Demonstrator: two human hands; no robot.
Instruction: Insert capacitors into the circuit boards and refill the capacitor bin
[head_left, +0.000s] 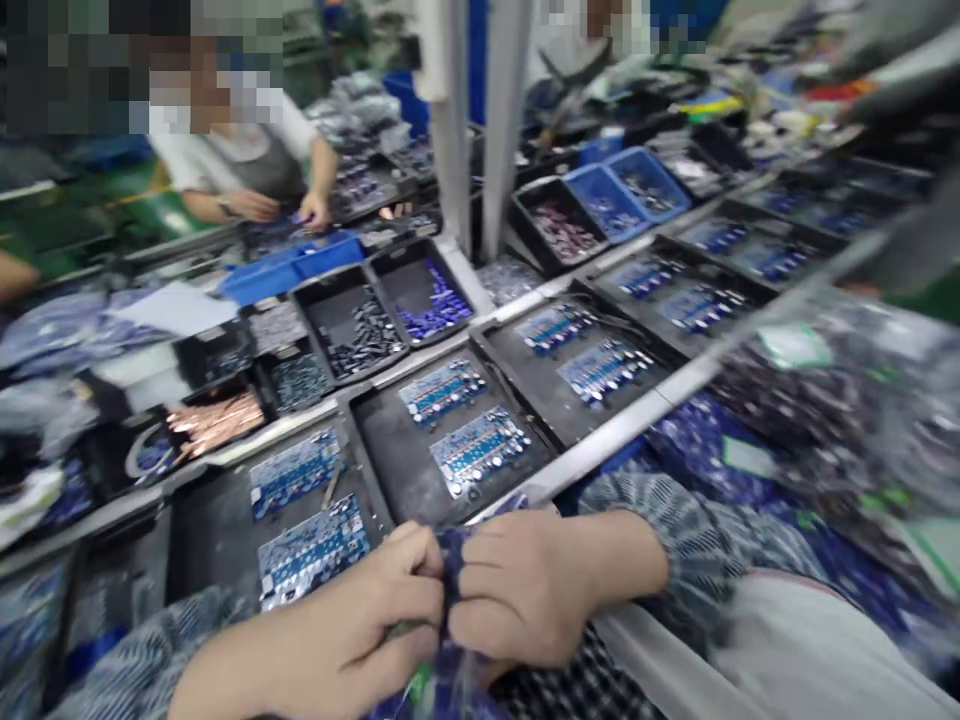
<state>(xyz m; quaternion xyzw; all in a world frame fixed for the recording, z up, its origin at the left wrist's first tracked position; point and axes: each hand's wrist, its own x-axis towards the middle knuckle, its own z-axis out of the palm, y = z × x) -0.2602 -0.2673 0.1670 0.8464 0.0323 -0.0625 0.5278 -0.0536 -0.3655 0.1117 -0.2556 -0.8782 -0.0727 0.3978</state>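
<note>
My left hand and my right hand are side by side at the bottom middle, fingers closed. Between them they grip a clear plastic bag with blue-purple contents and a bit of green on it. What exactly the bag contains is hidden by my fingers and blur. Just beyond my hands, a black tray carries two blue circuit boards, one of them this nearer board. Left of it, another black tray bears a nearer circuit board, partly covered by my left arm.
More board trays run along the metal rail to the upper right. Behind them stand bins of blue parts, black parts and copper-coloured pieces. Bagged parts lie at right. A co-worker handles parts across the line.
</note>
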